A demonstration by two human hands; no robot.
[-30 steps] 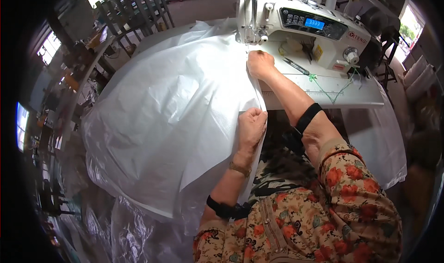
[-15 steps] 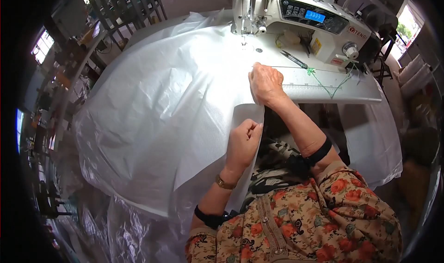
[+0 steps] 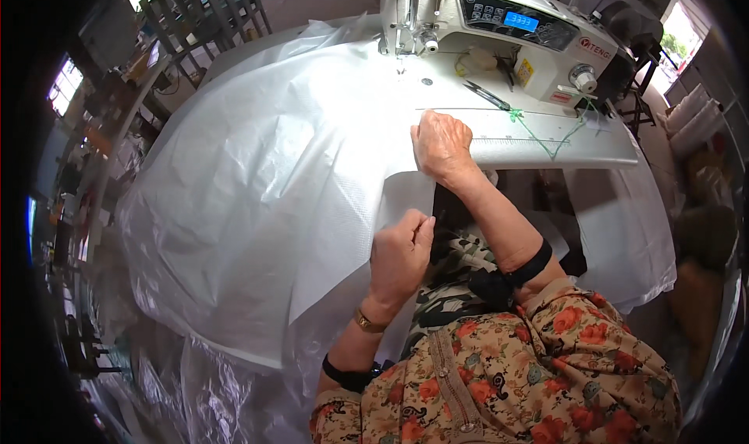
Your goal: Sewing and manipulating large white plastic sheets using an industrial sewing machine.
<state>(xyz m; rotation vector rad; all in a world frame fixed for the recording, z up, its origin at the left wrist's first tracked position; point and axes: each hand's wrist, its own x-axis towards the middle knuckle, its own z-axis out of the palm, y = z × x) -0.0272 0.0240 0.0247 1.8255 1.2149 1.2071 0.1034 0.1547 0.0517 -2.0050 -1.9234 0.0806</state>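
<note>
Head camera is looking down on a large, glossy white sheet (image 3: 234,186) of thin, plastic-looking material, which is covering the left and middle of a pale, smooth worktable (image 3: 593,152) and drooping toward the person's lap. The person's bare left hand (image 3: 399,258), wearing a gold-toned wristwatch (image 3: 368,321), is closing tightly on the sheet's right-hand edge, its fingers curling inward. Farther up that same edge, the bare right hand (image 3: 443,149) is clamping the material at the table's front, its fingers bunching together and its fingertips staying out of sight. Between the two hands, a short stretch of the edge is running nearly straight. Beyond them, a white sewing machine (image 3: 550,73) with a dark control panel and a glowing blue display is standing on the table, and bright light is falling around its needle, with the sheet lying just beside it. Past the right hand, slim dark metal scissors (image 3: 488,96) are resting on the tabletop, and a thin green cord (image 3: 538,142) is trailing from their near end. Another white sheet (image 3: 620,233) is hanging at the table's right, while crumpled clear plastic film (image 3: 211,389) is glinting at the lower left. Black bands (image 3: 532,264) are circling both arms below the sleeves of a tan shirt (image 3: 499,374) with red flowers.
</note>
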